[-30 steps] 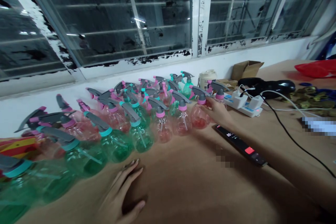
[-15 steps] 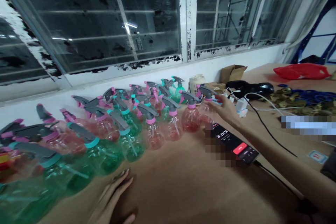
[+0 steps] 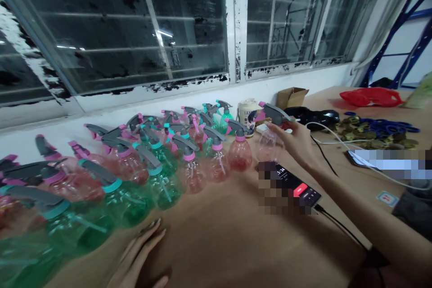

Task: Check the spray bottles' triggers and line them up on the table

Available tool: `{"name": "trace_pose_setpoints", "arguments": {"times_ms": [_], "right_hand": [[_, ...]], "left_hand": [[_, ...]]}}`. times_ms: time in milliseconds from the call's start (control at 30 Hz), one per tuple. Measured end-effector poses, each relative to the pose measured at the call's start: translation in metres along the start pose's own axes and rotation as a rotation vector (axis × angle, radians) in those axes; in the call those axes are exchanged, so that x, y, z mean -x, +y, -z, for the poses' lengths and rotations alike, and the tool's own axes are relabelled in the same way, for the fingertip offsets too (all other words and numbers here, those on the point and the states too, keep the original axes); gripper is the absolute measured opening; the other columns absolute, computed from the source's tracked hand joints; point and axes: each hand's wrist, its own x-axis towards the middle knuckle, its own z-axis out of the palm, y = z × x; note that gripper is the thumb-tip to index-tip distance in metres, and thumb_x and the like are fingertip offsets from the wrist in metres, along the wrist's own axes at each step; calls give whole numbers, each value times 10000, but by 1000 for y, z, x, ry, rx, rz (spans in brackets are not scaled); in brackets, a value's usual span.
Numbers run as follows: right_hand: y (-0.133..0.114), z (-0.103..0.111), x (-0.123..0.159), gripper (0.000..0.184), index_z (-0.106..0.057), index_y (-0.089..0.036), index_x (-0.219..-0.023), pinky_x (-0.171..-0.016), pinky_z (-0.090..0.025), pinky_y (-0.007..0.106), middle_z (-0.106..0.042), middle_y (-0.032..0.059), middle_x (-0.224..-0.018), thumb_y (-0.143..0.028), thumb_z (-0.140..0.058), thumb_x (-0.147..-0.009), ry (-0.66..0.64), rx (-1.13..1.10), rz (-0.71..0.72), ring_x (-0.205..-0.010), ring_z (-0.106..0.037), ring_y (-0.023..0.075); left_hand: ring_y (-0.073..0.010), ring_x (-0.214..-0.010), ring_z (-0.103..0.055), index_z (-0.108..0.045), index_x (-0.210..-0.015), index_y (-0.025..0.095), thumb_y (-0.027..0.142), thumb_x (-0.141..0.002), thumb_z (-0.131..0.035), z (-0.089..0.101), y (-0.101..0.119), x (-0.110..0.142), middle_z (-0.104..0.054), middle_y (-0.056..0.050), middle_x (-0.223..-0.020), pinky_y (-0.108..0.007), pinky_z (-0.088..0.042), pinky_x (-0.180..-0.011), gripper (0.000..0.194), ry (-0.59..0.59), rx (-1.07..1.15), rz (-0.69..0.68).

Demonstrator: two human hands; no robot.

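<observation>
My right hand (image 3: 297, 141) is closed around the neck of a pink spray bottle (image 3: 270, 146) with a grey and pink trigger head, at the right end of the bottle group. That bottle sits a little apart from the nearest pink spray bottle (image 3: 240, 153). My left hand (image 3: 140, 252) lies on the brown tabletop with its fingers stretched out, empty. Just beyond it stand green spray bottles (image 3: 128, 200) with turquoise collars. A phone (image 3: 305, 191) showing a timer lies below my right hand, partly blurred out by pixel blocks.
Many pink and green spray bottles line the wall under the windows. Behind my right hand are a pale tub (image 3: 247, 110), a cardboard box (image 3: 292, 96) and a glossy black object (image 3: 312, 117). Farther right lie blue rings (image 3: 374, 123), a red bag (image 3: 371, 96) and a white cable (image 3: 330, 128).
My right hand has shifted right and slightly up with the pink spray bottle, widening its distance from its neighbour. My left hand stays on the table. The view has turned slightly right.
</observation>
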Motion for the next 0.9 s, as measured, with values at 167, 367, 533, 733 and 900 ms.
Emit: {"name": "trace_pose_setpoints", "arguments": {"times_ms": [167, 367, 533, 733, 900], "right_hand": [[-50, 20, 50, 314, -696, -185, -790, -559, -455, 305, -711, 45, -742, -492, -669, -731, -191, -130, 118, -655, -632, 209], [-105, -16, 128, 347, -681, -204, -900, -680, -488, 336, -703, 24, -815, -470, -734, -685, -558, -369, 290, -777, -637, 222], [-130, -49, 171, 357, -677, -225, -930, -826, -462, 396, -710, 34, -937, -471, -739, -679, -642, -450, 286, -920, -629, 256], [-142, -66, 196, 258, -653, -215, -782, -731, -464, 390, -674, 17, -784, -444, -727, -690, -721, -465, 341, -769, -610, 228], [-142, -69, 204, 261, -635, -215, -814, -742, -453, 389, -660, 15, -796, -436, -722, -706, -738, -463, 405, -791, -598, 220]], "left_hand": [[-323, -1254, -464, -322, -1398, 328, 445, -830, -601, 8, 14, -3, -452, -58, -1416, -521, -377, -1028, 644, -12, 35, 62], [-325, -1273, -429, -358, -1372, 272, 438, -829, -600, 24, 32, -9, -438, -91, -1419, -528, -332, -1053, 618, -48, 154, 110], [-348, -1314, -359, -301, -1397, 247, 492, -784, -625, 30, 47, -4, -414, -116, -1432, -562, -286, -1066, 735, -19, 377, 243], [-357, -1335, -318, -223, -1420, 224, 526, -706, -693, 29, 56, 2, -352, -147, -1459, -574, -257, -1071, 907, -14, 575, 265], [-369, -1289, -377, -169, -1437, 252, 488, -663, -739, 29, 58, 1, -392, -138, -1433, -589, -298, -1027, 989, 16, 564, 257]]}}
